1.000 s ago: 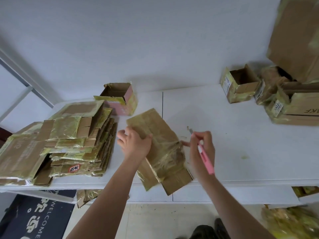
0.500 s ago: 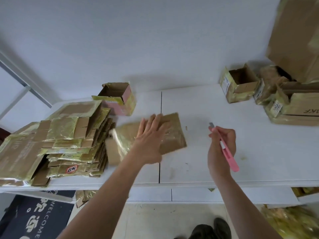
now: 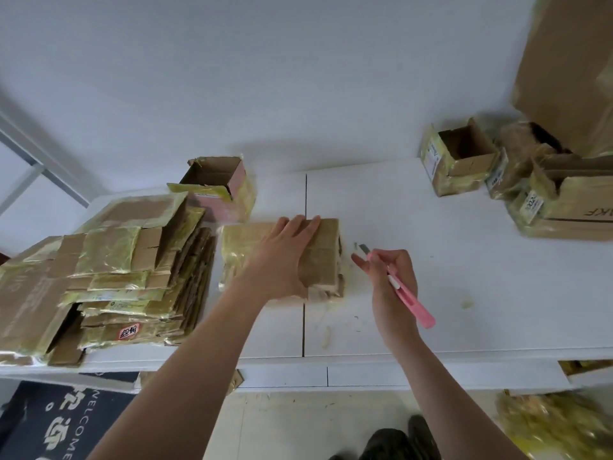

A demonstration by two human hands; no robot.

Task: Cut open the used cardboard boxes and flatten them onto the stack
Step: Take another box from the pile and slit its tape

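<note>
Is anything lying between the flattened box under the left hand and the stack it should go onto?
Nothing visible: the flattened box under the left hand lies right beside the stack, with only a narrow strip of bare table between.

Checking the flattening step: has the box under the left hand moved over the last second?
Yes. The flattened box has swung from slanting over the table's front edge to lying square across the table seam, nearer the stack.

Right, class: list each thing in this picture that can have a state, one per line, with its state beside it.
flattened box: flat on the table, pressed by the left hand
left hand: fingers straight, palm down
right hand: gripping the pink cutter
pink cutter: blade out
stack: flattened boxes, piled unevenly
pink-sided box: standing, top open
small box: open, uncut
</note>
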